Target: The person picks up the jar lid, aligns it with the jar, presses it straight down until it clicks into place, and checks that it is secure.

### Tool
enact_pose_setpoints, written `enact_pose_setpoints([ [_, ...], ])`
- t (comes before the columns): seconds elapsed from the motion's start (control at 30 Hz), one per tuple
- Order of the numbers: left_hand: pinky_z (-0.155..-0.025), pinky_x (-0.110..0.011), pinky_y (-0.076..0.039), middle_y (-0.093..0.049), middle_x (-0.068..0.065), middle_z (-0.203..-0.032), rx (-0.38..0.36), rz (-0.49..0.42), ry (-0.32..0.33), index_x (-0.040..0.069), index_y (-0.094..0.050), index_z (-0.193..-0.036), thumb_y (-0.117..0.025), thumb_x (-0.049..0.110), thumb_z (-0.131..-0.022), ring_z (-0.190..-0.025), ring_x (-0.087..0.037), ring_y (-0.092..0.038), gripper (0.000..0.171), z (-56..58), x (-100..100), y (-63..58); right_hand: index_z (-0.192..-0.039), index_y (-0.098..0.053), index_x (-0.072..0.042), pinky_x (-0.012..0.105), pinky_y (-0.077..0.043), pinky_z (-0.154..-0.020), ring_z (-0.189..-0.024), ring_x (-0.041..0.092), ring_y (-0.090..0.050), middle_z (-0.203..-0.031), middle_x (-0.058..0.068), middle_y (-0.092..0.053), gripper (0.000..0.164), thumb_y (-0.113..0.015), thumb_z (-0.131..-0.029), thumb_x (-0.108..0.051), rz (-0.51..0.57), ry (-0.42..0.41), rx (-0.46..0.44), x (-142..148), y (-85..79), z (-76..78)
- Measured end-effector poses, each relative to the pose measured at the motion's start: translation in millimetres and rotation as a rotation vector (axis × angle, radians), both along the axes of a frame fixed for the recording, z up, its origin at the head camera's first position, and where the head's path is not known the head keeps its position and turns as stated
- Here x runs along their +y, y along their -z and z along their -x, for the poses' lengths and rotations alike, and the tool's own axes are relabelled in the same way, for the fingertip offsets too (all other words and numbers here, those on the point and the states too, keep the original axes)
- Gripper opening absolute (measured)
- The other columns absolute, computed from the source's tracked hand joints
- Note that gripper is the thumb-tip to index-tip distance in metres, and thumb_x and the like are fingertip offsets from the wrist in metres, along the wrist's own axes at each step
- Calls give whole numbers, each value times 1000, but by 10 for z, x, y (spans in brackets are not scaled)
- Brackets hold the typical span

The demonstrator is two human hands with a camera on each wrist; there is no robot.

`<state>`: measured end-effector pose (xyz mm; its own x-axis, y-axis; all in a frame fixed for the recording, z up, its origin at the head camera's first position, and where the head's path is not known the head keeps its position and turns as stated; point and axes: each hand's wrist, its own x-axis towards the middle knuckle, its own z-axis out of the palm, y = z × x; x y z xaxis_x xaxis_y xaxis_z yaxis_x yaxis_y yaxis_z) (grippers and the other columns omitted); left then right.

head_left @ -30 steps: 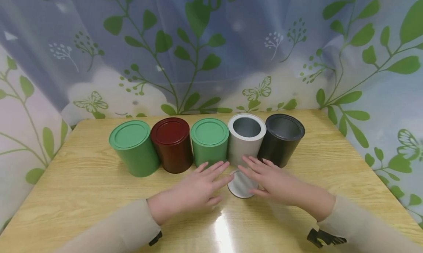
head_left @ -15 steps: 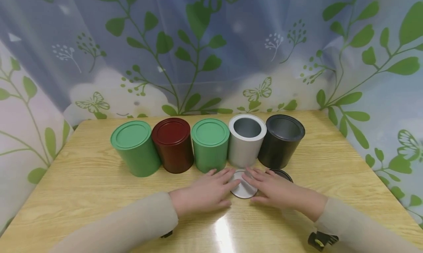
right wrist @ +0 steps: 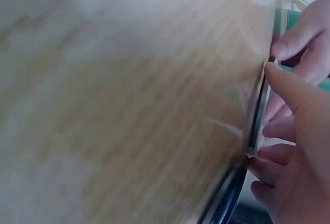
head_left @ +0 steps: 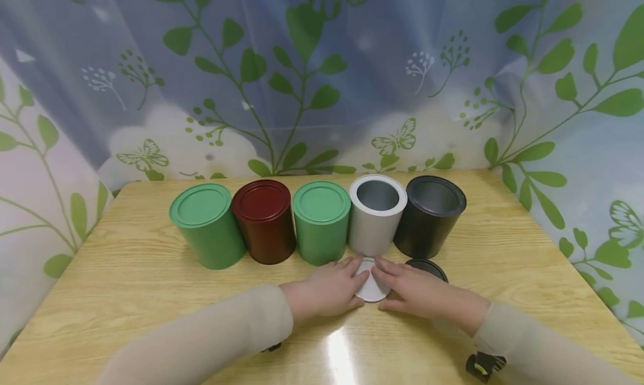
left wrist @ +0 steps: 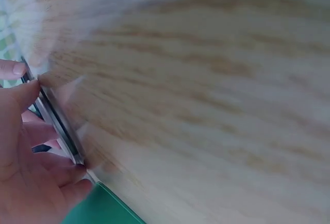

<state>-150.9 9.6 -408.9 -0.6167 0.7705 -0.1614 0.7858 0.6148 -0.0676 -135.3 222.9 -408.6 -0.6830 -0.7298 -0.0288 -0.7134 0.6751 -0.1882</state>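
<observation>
A round silver lid [head_left: 373, 289] lies on the table in front of the open silver can [head_left: 373, 234]. My left hand [head_left: 326, 289] holds its left side, thumb at the near edge and fingers toward the far edge. From the right, my right hand [head_left: 421, 290] grips the same lid in the same way. In the left wrist view the lid [left wrist: 61, 123] shows edge-on between thumb and fingers. The right wrist view has the lid [right wrist: 256, 118] spanned likewise by the right hand. A black lid [head_left: 427, 267] lies partly hidden behind the right hand.
To the right of the silver can stands an open black can [head_left: 427, 234]. Leftward in the row are a green can [head_left: 322, 234], a dark red can [head_left: 265, 234] and another green can [head_left: 216, 242], all lidded. A patterned curtain [head_left: 362, 77] hangs behind the wooden table [head_left: 126, 295].
Both hands have come down and closed in on the silver lid, the left one moving right. The black lid, hidden one second ago, now shows behind the right hand. The cans stay put.
</observation>
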Motion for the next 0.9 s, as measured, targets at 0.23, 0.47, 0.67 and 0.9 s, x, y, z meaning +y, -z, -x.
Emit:
enact_pose_setpoints([
  [0.23, -104, -33, -33, -34, -8, -148, 55, 45, 39, 9, -41, -142, -43, 44, -98, -129, -28, -39, 56, -25, -5, -21, -130, -49, 8, 50, -43, -92, -118, 41, -48, -137, 28, -41, 56, -61, -90, -28, -8, 5, 41, -46, 38, -6],
  [0.47, -105, -35, -33, -38, -7, -145, 93, 12, 50, 8, -42, -141, -39, 43, -99, -130, -30, -38, 55, -50, -65, -2, -130, -49, 9, 48, -41, -95, -123, 39, -44, -138, 27, -40, 54, -60, -91, -27, 24, -8, 59, -63, -1, -35],
  [0.67, -102, -39, -37, -37, -8, -146, 95, -59, 52, 7, -41, -142, -38, 42, -100, -130, -32, -37, 55, -84, -138, -10, -130, -48, 10, 49, -39, -96, -124, 40, -42, -138, 27, -40, 53, -58, -93, -26, 54, -27, 50, -76, -106, -70],
  [0.9, -100, -40, -39, -37, -7, -146, 162, -124, 77, 7, -40, -142, -34, 42, -100, -131, -32, -35, 55, -109, -183, -130, -132, -47, 9, 50, -39, -96, -124, 38, -43, -139, 25, -40, 53, -57, -94, -27, 88, -10, 64, -52, -301, -132],
])
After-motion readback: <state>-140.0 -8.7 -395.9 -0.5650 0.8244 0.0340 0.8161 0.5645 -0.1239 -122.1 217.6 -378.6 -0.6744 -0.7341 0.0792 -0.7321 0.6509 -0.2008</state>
